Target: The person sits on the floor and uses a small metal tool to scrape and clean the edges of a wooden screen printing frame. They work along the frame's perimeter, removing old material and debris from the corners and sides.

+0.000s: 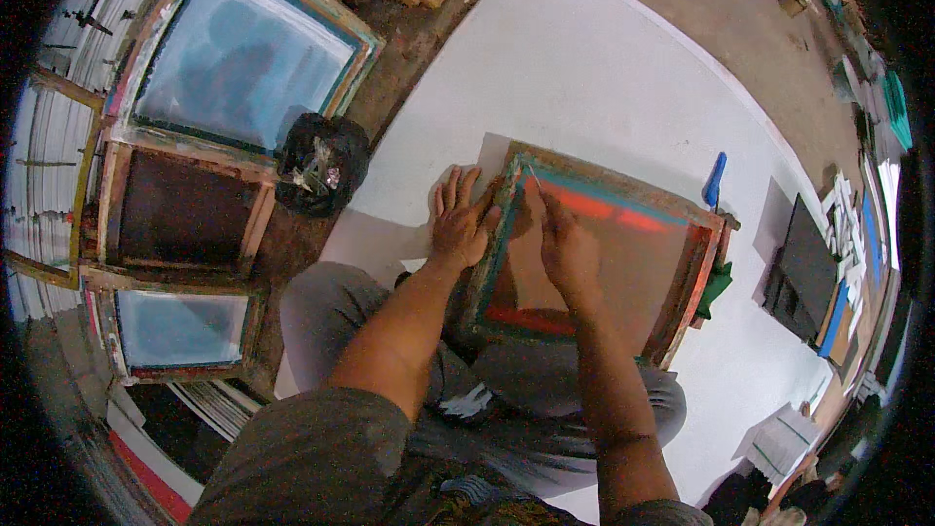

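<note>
A wooden screen-printing frame [693,278] lies tilted over my lap and the white sheet. Its brown mesh carries a red-orange band along the far side, with teal edging. My left hand [460,224] rests beside the frame's left rail, fingers spread, the thumb side touching the wood. Over the mesh, my right hand [570,251] is closed, its fingers directed toward the far left corner. A thin, light, pointed tool [533,173] appears to extend from those fingers; its exact kind is too small to make out.
The white sheet [584,49] spreads beneath and beyond the frame. Left of it are a black plastic bag [326,161] and several other screen frames [127,151]. On the right lie a blue-handled tool [717,178], a green spiky object [719,290] and a flat black object [801,268].
</note>
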